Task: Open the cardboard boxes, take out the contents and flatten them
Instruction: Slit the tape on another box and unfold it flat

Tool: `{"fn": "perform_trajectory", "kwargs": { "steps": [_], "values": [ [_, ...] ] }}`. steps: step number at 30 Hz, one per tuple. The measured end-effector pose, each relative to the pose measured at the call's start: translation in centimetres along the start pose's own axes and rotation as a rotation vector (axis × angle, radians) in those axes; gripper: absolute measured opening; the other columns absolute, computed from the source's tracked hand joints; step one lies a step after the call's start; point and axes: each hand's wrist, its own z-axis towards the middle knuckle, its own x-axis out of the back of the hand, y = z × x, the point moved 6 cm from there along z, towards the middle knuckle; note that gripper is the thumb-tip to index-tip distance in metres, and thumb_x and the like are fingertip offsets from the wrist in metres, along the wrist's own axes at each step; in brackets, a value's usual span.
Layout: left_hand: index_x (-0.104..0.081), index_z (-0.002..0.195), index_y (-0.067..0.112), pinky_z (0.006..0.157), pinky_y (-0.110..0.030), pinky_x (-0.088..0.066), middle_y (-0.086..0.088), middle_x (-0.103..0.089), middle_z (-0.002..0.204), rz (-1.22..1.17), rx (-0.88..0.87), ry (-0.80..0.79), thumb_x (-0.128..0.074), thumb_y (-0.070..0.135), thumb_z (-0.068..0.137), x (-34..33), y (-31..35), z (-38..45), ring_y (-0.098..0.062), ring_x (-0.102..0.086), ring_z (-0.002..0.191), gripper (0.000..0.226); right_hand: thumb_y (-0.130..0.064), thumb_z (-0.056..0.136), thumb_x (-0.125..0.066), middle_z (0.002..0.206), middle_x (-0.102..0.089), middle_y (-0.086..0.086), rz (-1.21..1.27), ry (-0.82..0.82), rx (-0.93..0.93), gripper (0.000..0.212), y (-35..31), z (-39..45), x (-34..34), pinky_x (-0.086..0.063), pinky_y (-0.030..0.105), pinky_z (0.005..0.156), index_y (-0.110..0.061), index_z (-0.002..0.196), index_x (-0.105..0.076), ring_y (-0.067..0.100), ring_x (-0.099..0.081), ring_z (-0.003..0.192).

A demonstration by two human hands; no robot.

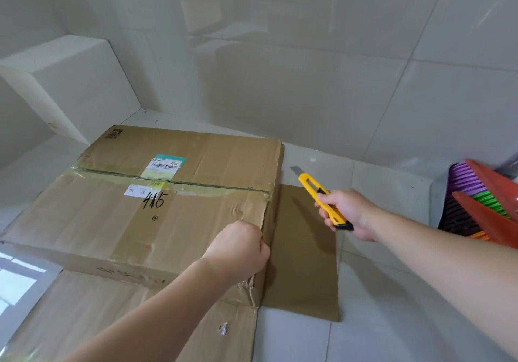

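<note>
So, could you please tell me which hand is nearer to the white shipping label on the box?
Left. The left hand grips the box's near right edge, below the shipping label; the right hand holds the utility knife off the box's right side.

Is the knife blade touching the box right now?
Apart. The head view shows the knife in the right hand, its blade out over bare floor, with a clear gap to the box.

Glossy pale-grey tiled floor (378,319) and walls (308,25) (faint reflections showing), white boxy block (70,81) at left, broom bristles (482,201) at right.
</note>
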Motion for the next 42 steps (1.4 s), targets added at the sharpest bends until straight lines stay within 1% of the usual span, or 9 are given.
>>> {"fn": "perform_trajectory", "kwargs": {
  "steps": [6, 14, 18, 22, 25, 31, 35, 38, 42],
  "values": [
    [-0.034, 0.058, 0.011, 0.043, -0.025, -0.025, -0.002, -0.036, 0.058, 0.025, -0.007, 0.05, -0.044, 0.022, 0.087, -0.2, -0.1, 0.1, -0.016, -0.032, 0.05, 0.033, -0.018, 0.096, -0.056, 0.068, -0.061, 0.01, -0.105, -0.045, 0.028, 0.016, 0.9, -0.8, -1.0, -0.051, 0.029, 0.053, -0.003, 0.092, -0.059, 0.023, -0.059, 0.054],
    [-0.044, 0.059, 0.014, 0.051, -0.026, -0.034, 0.001, -0.046, 0.058, 0.065, -0.078, 0.11, -0.043, 0.04, 0.09, 0.5, -1.2, -0.1, -0.022, -0.047, 0.06, 0.04, -0.025, 0.095, -0.054, 0.069, -0.059, 0.007, -0.22, 0.019, 0.118, 0.02, 0.1, -1.5, -1.8, -0.046, 0.025, 0.05, -0.006, 0.094, -0.06, 0.019, -0.053, 0.052],
    [-0.046, 0.062, 0.017, 0.052, -0.026, -0.037, 0.003, -0.05, 0.062, 0.063, 0.091, 0.179, -0.043, 0.04, 0.092, 2.2, -6.3, -0.7, -0.022, -0.053, 0.065, 0.038, -0.023, 0.092, -0.059, 0.071, -0.06, 0.008, -0.312, -0.005, 0.173, 0.014, 0.1, -2.1, -2.6, -0.049, 0.027, 0.053, -0.011, 0.085, -0.056, 0.02, -0.056, 0.054],
    [-0.053, 0.077, 0.019, 0.056, -0.027, -0.043, 0.004, -0.054, 0.069, 0.125, 0.212, 0.215, -0.04, 0.039, 0.094, 3.2, -11.8, -2.0, -0.021, -0.055, 0.068, 0.029, -0.019, 0.092, -0.059, 0.074, -0.061, 0.01, -0.369, -0.071, 0.222, 0.013, -0.4, -2.6, -6.3, -0.055, 0.034, 0.059, -0.01, 0.084, -0.054, 0.022, -0.062, 0.06],
    [-0.055, 0.091, 0.02, 0.057, -0.028, -0.038, 0.007, -0.054, 0.082, 0.112, 0.306, 0.293, -0.039, 0.037, 0.093, 4.1, -15.9, -3.2, -0.018, -0.052, 0.074, 0.023, -0.025, 0.092, -0.058, 0.07, -0.041, 0.007, -0.478, -0.031, 0.26, 0.025, -1.1, -2.6, -9.4, -0.041, 0.028, 0.051, -0.012, 0.076, -0.043, 0.021, -0.041, 0.057],
    [-0.049, 0.124, 0.018, 0.086, -0.033, -0.041, -0.003, -0.049, 0.124, 0.012, 0.503, 0.408, -0.043, 0.032, 0.093, 6.0, -24.3, -6.2, -0.024, -0.045, 0.115, 0.035, -0.032, 0.093, -0.056, 0.077, -0.044, 0.01, -0.601, 0.044, 0.284, 0.026, -1.5, -1.9, -14.2, -0.04, 0.03, 0.053, -0.007, 0.084, -0.052, 0.022, -0.043, 0.059],
    [-0.042, 0.133, 0.014, 0.104, -0.038, -0.033, -0.01, -0.042, 0.135, -0.015, 0.606, 0.451, -0.041, 0.03, 0.093, 6.7, -29.7, -7.8, -0.029, -0.038, 0.124, 0.044, -0.038, 0.093, -0.053, 0.087, -0.052, 0.016, -0.809, 0.121, 0.342, 0.027, -1.4, -1.7, -15.8, -0.037, 0.029, 0.051, -0.015, 0.078, -0.05, 0.028, -0.05, 0.065],
    [-0.038, 0.136, 0.011, 0.109, -0.042, -0.026, -0.013, -0.039, 0.139, -0.064, 0.715, 0.481, -0.039, 0.034, 0.093, 6.9, -33.5, -8.8, -0.033, -0.032, 0.131, 0.048, -0.038, 0.093, -0.053, 0.079, -0.056, 0.013, -0.868, 0.146, 0.35, 0.026, -1.8, -1.9, -16.9, -0.042, 0.033, 0.057, -0.016, 0.08, -0.054, 0.032, -0.053, 0.077],
    [-0.035, 0.136, 0.012, 0.108, -0.045, -0.028, -0.014, -0.038, 0.139, -0.12, 0.783, 0.466, -0.042, 0.047, 0.089, 6.2, -37.0, -9.4, -0.032, -0.033, 0.13, 0.059, -0.037, 0.092, -0.054, 0.089, -0.051, 0.019, -0.946, 0.195, 0.343, 0.027, -1.5, -2.1, -17.1, -0.038, 0.031, 0.051, -0.016, 0.075, -0.052, 0.03, -0.053, 0.062]
  ]
}}
